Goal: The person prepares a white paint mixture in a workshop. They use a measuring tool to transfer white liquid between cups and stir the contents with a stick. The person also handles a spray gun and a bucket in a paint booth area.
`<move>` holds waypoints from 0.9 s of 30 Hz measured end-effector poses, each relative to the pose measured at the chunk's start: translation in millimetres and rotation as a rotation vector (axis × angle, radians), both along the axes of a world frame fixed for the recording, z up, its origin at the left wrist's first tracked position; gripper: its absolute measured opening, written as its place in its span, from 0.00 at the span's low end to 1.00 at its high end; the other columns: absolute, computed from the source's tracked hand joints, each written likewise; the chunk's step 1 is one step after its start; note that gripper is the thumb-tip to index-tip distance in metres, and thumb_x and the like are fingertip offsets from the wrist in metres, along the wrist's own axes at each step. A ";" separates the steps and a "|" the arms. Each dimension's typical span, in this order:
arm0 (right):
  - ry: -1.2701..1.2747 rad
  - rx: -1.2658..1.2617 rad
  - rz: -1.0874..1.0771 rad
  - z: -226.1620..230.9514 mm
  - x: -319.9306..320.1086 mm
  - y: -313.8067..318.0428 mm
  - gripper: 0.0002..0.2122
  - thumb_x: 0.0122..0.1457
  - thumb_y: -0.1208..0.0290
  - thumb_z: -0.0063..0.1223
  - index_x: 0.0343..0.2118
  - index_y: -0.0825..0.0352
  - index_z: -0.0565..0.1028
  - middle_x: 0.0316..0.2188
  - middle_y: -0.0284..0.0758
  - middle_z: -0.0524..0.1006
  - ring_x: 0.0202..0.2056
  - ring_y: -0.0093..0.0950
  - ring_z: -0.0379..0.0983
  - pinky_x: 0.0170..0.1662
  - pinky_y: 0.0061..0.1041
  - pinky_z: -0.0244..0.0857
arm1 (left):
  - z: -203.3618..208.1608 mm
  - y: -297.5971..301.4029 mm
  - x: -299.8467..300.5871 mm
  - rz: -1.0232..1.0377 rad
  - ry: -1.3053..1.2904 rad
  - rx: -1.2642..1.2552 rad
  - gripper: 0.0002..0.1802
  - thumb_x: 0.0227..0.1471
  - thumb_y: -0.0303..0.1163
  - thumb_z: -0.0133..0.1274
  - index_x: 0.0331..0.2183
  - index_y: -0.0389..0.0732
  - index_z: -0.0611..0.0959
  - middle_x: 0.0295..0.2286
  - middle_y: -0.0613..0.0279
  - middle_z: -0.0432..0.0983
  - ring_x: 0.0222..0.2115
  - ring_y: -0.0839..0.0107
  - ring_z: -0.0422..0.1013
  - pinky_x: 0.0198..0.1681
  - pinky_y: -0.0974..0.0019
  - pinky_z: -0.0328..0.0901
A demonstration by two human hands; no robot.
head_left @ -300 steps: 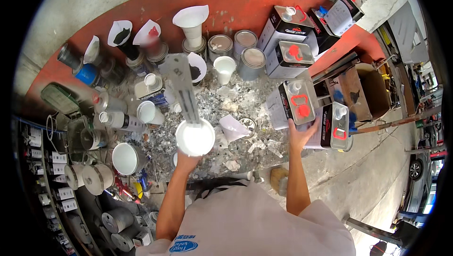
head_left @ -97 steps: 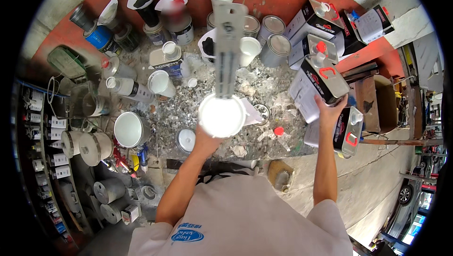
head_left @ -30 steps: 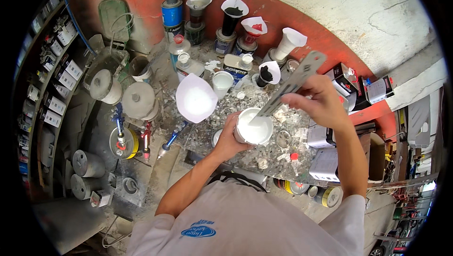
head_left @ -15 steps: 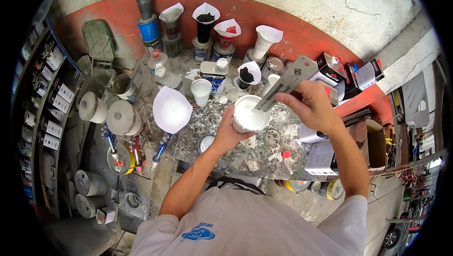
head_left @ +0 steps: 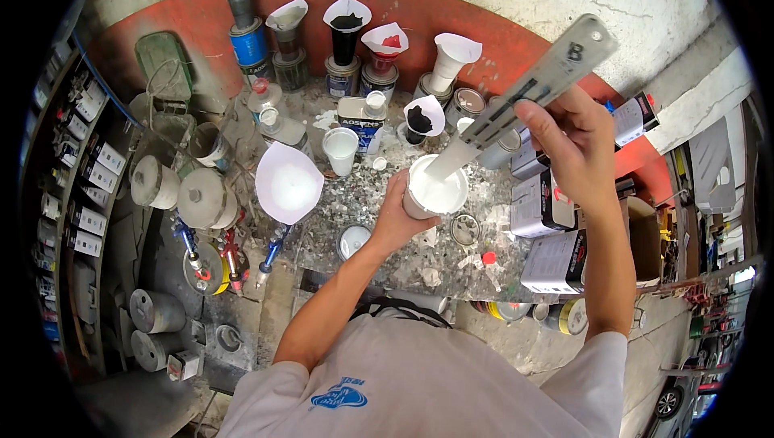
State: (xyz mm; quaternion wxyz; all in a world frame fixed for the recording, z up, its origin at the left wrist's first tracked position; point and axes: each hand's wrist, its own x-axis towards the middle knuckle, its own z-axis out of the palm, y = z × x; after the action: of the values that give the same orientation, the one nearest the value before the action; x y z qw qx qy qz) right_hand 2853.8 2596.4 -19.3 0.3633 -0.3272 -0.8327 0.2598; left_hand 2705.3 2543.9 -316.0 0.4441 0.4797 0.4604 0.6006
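My left hand [head_left: 401, 218] is wrapped round the side of a white paint cup [head_left: 421, 206] over the workbench. Inside the cup lies white liquid paint [head_left: 439, 192]. Pinched between the thumb and fingers of my right hand [head_left: 571, 143] is a long, flat paint stirring ruler [head_left: 556, 75] with dark markings. It slants down to the left, and its lower part is coated white, with the tip inside the cup. Beyond the cup stands a small black-filled strainer cone [head_left: 422, 120]. A second white cup [head_left: 341, 151] is to its left.
Along the red backboard [head_left: 451, 14] stand several cans topped with paper strainers. Spray guns [head_left: 274, 256] hang at the bench's left edge, one carrying a white-filled paper strainer [head_left: 289, 184]. Rectangular tins [head_left: 544, 204] crowd the right side. Lids and scraps dot the paint-spattered bench [head_left: 387, 264].
My right hand has risen and drawn the stirring ruler partly up out of the cup, showing its white-coated lower part. My left hand still holds the cup, which now tilts slightly.
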 end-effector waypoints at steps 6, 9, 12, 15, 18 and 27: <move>-0.088 -0.047 0.032 -54.8 10.4 12.6 0.11 0.61 0.73 0.57 0.46 0.67 0.78 0.23 0.32 0.76 0.22 0.16 0.65 0.27 0.19 0.61 | 12.5 1.0 1.2 -0.005 -0.019 -0.026 0.53 0.29 0.29 0.75 0.58 0.41 0.66 0.55 0.53 0.59 0.58 0.54 0.59 0.61 0.56 0.57; -0.097 -0.102 -0.005 -62.1 14.9 1.5 0.12 0.61 0.73 0.57 0.48 0.65 0.77 0.24 0.33 0.77 0.25 0.16 0.67 0.30 0.20 0.64 | 13.5 1.8 3.7 0.029 0.023 -0.022 0.53 0.29 0.28 0.75 0.58 0.42 0.65 0.55 0.53 0.59 0.58 0.54 0.59 0.61 0.57 0.57; -0.013 -0.181 0.007 -53.1 11.0 -13.7 0.12 0.62 0.73 0.56 0.48 0.67 0.77 0.25 0.30 0.76 0.25 0.15 0.66 0.30 0.18 0.62 | 14.0 2.5 4.7 0.024 0.050 -0.002 0.53 0.30 0.28 0.74 0.58 0.42 0.65 0.55 0.53 0.59 0.58 0.54 0.59 0.61 0.57 0.57; 0.042 -0.194 0.002 -31.4 5.2 -21.7 0.11 0.62 0.74 0.56 0.47 0.69 0.77 0.24 0.28 0.76 0.24 0.13 0.66 0.28 0.17 0.61 | 10.4 1.8 4.5 0.012 0.047 0.001 0.53 0.30 0.29 0.74 0.58 0.41 0.65 0.55 0.53 0.59 0.58 0.54 0.58 0.61 0.56 0.57; 0.124 -0.133 -0.022 -8.3 5.6 -19.0 0.10 0.61 0.74 0.57 0.44 0.70 0.78 0.22 0.27 0.75 0.22 0.11 0.64 0.26 0.15 0.58 | 8.2 2.3 8.1 0.019 0.097 0.015 0.52 0.30 0.28 0.74 0.58 0.41 0.65 0.55 0.53 0.59 0.58 0.54 0.58 0.61 0.56 0.57; -0.053 0.023 0.011 -30.3 19.7 16.1 0.08 0.60 0.74 0.58 0.40 0.70 0.78 0.19 0.29 0.74 0.20 0.12 0.63 0.23 0.17 0.56 | 10.1 3.1 11.8 -0.016 -0.023 -0.014 0.51 0.29 0.26 0.73 0.57 0.41 0.67 0.54 0.54 0.61 0.58 0.55 0.58 0.61 0.56 0.57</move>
State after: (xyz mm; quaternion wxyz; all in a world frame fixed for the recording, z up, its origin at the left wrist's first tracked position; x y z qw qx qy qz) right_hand 2873.5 2612.5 -49.6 0.3433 -0.3252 -0.8468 0.2434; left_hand 2717.1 2547.0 -305.8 0.4576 0.4735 0.4556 0.5990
